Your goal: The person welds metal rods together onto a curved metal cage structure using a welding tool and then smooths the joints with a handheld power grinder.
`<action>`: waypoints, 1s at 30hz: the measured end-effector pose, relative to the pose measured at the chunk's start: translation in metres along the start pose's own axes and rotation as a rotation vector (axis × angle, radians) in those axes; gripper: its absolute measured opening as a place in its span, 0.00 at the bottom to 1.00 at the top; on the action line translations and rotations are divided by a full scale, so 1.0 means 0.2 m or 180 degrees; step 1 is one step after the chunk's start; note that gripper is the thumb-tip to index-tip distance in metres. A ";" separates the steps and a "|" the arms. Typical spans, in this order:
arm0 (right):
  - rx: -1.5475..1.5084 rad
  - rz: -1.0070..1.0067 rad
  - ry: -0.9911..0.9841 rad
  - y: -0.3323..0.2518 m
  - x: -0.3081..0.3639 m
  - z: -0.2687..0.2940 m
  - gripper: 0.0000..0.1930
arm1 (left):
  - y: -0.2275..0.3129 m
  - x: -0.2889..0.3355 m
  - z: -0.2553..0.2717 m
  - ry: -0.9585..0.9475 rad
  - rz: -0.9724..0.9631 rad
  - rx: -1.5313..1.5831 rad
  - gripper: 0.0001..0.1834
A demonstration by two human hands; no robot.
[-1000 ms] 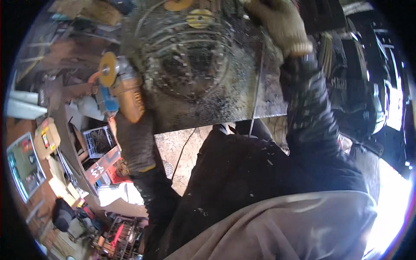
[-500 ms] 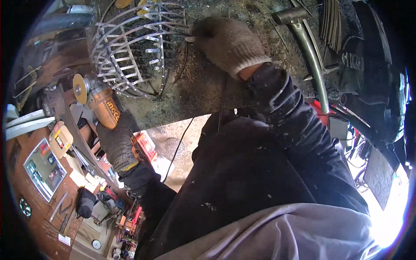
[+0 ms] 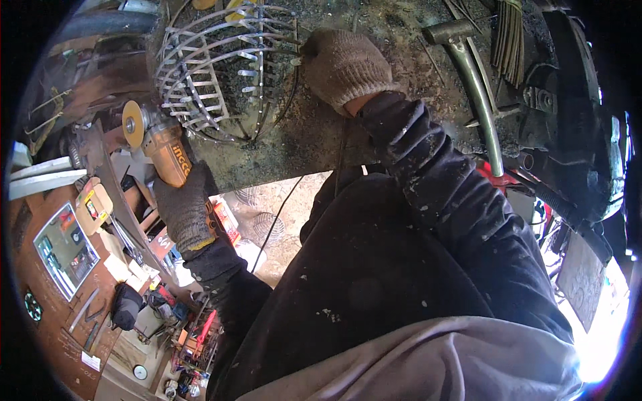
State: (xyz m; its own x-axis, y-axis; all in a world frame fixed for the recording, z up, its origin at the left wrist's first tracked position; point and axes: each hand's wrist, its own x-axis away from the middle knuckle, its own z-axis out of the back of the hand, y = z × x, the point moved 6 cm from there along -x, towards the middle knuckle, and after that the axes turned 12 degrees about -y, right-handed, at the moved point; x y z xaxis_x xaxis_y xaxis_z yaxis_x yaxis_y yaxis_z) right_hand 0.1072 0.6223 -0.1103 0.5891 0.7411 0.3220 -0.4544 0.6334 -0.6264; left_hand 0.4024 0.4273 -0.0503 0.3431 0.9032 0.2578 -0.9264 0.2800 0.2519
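Observation:
My left hand (image 3: 185,206), in a grey knit glove, is wrapped around an orange angle grinder (image 3: 170,155). The grinder's tan disc (image 3: 134,124) faces left, beside the workbench's edge and apart from the metalwork. On the dark, gritty bench (image 3: 267,160) lies a curved cage-like frame (image 3: 215,87) of grey metal rods joined by short cross bars. At its right end my right hand (image 3: 348,65), in a brownish knit glove, is closed on a rod of the frame. Its fingertips are mostly hidden by the back of the glove.
A hammer-like metal tool (image 3: 476,87) and a bundle of thin rods (image 3: 509,43) lie right of my right hand. A dark cable (image 3: 277,217) hangs below the bench edge. Lower left, a brown board (image 3: 40,334) bears a mirror (image 3: 65,252) and a dark pouch (image 3: 127,306).
The view has shifted slightly. The grinder and my left hand have moved a little up and right in the picture. My right hand has come slightly nearer the frame.

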 end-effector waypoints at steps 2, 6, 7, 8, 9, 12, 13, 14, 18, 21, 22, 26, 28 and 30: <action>-0.0017 -0.0128 0.0177 0.05 0.00 0.00 0.17 | 0.03 0.01 -0.01 -0.0151 0.0102 0.0132 0.33; -0.0996 -0.0121 0.0878 0.24 0.12 0.19 0.17 | 0.06 0.03 -0.02 -0.0418 0.0265 0.0397 0.40; -0.1001 -0.0132 0.0858 0.26 0.15 0.19 0.17 | 0.06 0.03 -0.03 -0.0446 0.0280 0.0430 0.40; -0.0786 -0.0123 0.0799 0.26 0.17 0.18 0.16 | 0.05 0.03 -0.02 -0.0300 0.0303 0.0061 0.35; -0.0579 -0.0110 0.0750 0.25 0.19 0.18 0.16 | 0.04 0.02 -0.01 -0.0220 0.0310 -0.0136 0.33; -0.0922 -0.0183 0.0335 0.25 0.25 0.13 0.15 | -0.03 -0.01 -0.02 -0.0154 0.0413 -0.0491 0.31; -0.0948 -0.0226 0.0322 0.25 0.26 0.12 0.15 | -0.06 -0.04 -0.02 -0.0163 0.0434 -0.0559 0.31; -0.0793 0.0197 0.0602 0.20 0.26 0.13 0.14 | -0.08 -0.05 -0.02 -0.0242 0.0429 -0.0289 0.31; -0.0767 0.0649 0.0614 0.13 0.25 0.14 0.18 | -0.01 -0.02 -0.03 -0.0408 0.0193 -0.0055 0.31; -0.0794 0.0289 0.0916 0.13 0.26 0.13 0.17 | -0.02 -0.04 -0.01 -0.0258 0.0377 -0.0480 0.32; -0.0844 0.0277 0.0904 0.12 0.25 0.12 0.17 | -0.01 -0.02 0.00 -0.0251 0.0384 -0.0532 0.32; -0.0858 0.0840 0.1178 0.11 0.20 0.10 0.16 | 0.01 0.04 0.02 -0.0328 0.0408 -0.0073 0.30; -0.0712 0.1302 0.1590 0.16 0.16 0.10 0.16 | 0.03 -0.02 -0.04 -0.0428 0.0296 -0.0028 0.29; -0.0660 0.1267 0.1613 0.17 0.15 0.07 0.17 | 0.06 -0.02 -0.03 -0.0331 0.0040 -0.0070 0.26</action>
State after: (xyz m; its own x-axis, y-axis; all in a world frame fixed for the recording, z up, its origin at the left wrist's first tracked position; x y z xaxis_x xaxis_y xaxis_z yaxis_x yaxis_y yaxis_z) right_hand 0.1002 0.6693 -0.1111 0.6668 0.6811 -0.3025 -0.5938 0.2403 -0.7679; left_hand 0.3892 0.4285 -0.0549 0.3445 0.8684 0.3566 -0.9335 0.2768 0.2278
